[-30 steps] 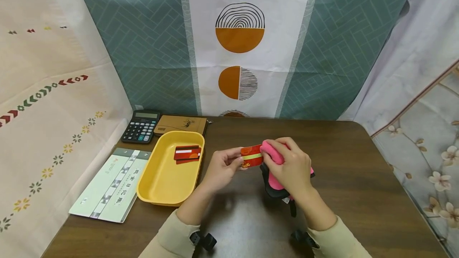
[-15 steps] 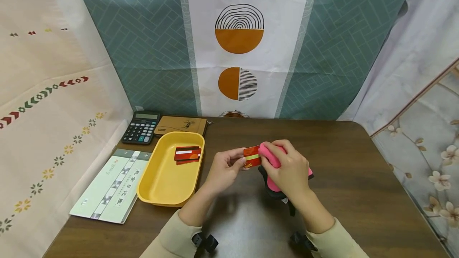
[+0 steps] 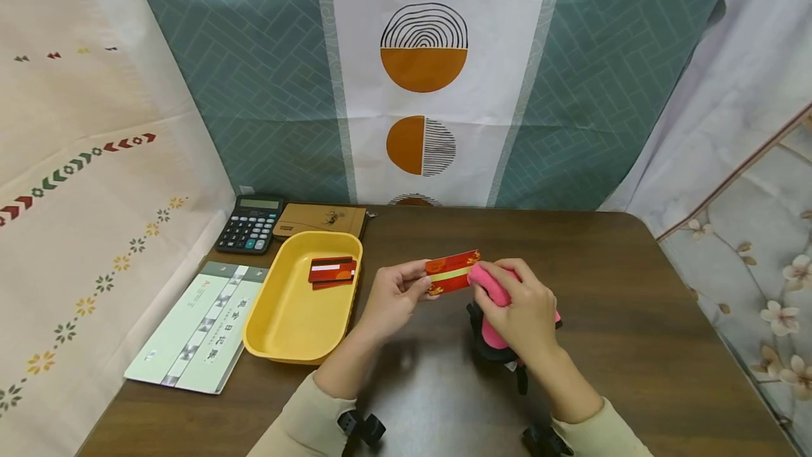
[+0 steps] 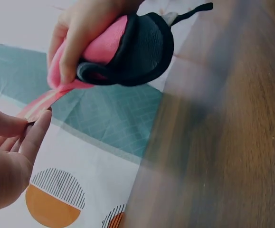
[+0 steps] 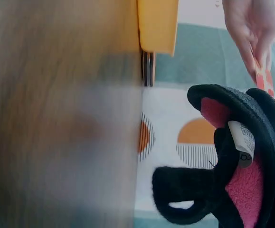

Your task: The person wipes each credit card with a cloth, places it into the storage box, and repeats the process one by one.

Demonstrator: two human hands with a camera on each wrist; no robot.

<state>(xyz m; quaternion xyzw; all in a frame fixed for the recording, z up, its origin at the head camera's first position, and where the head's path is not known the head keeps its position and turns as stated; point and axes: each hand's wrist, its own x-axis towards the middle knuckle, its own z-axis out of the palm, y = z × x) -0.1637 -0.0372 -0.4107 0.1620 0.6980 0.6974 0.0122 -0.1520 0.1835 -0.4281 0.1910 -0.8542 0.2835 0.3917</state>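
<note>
My left hand pinches a red bank card with a yellow stripe by its left end, between thumb and fingers. My right hand grips a pink fleecy cloth with black backing and trim. A fold of the cloth sits right at the card's right end. In the right wrist view, a white tag and a black loop show on the cloth. Seen from the left wrist, the cloth's dark side hangs below the right hand, above the wooden table.
A yellow tray stands to the left, with red cards lying in it. Beyond it are a black calculator and a brown notebook. A pale green account book lies left of the tray.
My right hand and the cloth first shifted slightly left over the card, then slid right to its end. More of the card now shows; the left hand stays almost in place.
</note>
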